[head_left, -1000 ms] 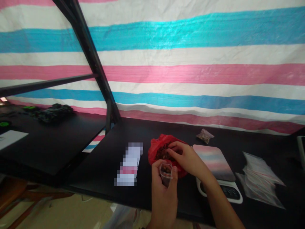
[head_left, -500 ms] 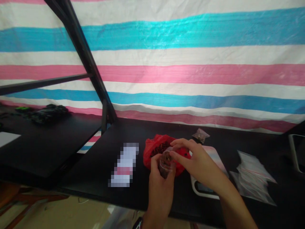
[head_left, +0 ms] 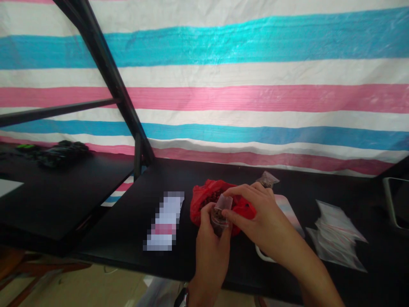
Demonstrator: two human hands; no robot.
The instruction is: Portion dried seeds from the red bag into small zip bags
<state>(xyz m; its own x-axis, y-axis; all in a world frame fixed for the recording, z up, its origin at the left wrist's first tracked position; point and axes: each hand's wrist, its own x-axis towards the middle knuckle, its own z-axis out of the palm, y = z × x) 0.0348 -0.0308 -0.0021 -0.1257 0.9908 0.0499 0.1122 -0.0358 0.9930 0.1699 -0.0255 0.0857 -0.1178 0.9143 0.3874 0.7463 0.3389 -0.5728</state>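
Observation:
My left hand [head_left: 211, 243] is wrapped round a small clear plastic bag [head_left: 221, 215] with brown bits inside. Thumb and fingers of my right hand [head_left: 252, 209] are closed at the bag's mouth, where a translucent flap stands up. Just behind the hands lies an open red plastic bag [head_left: 200, 194], holding dark reddish-brown dried pieces. Under my right forearm is a white kitchen scale [head_left: 287, 209], its display now covered by the arm. Another small filled bag [head_left: 269, 179] rests behind the right hand, partly hidden by it.
Several flat clear zip bags [head_left: 340, 234] are piled on the black table [head_left: 128, 230] to the right. A phone-like device [head_left: 398, 202] sits at the far right. A blurred-out slip [head_left: 164, 221] lies left of the red bag. A black metal frame [head_left: 118, 94] rises at left before a striped sheet [head_left: 255, 98].
The small bag's flap has come up between my fingers. My right hand and forearm have shifted slightly, covering the scale's display. The view has moved a little.

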